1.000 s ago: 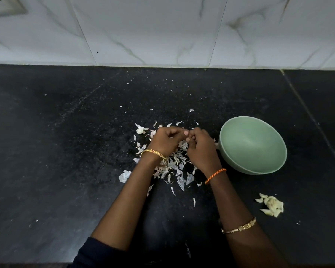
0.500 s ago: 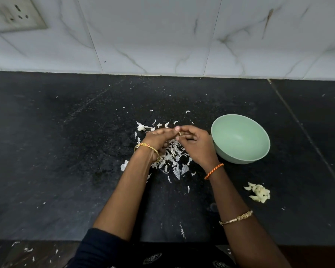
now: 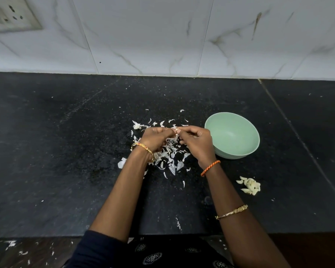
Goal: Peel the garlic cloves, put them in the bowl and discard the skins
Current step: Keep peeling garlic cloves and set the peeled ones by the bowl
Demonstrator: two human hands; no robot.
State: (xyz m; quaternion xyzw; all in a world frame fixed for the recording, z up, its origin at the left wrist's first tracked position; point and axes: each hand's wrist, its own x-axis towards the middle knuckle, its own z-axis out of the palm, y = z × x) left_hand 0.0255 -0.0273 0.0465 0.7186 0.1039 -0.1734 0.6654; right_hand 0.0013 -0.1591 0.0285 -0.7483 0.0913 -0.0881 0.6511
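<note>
Head: green bowl (image 3: 249, 149) w/ nothing visible inside

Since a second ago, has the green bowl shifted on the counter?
No. The bowl keeps its place beside the skins and the clove pile; only the camera moved.

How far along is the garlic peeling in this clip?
Partway. Done: a small heap of peeled cloves lies on the black counter, and loose skins lie scattered under the hands. In hand: the left hand and right hand pinch something small together, probably a clove. Left: the green bowl looks empty, and the skins are not discarded.
</note>
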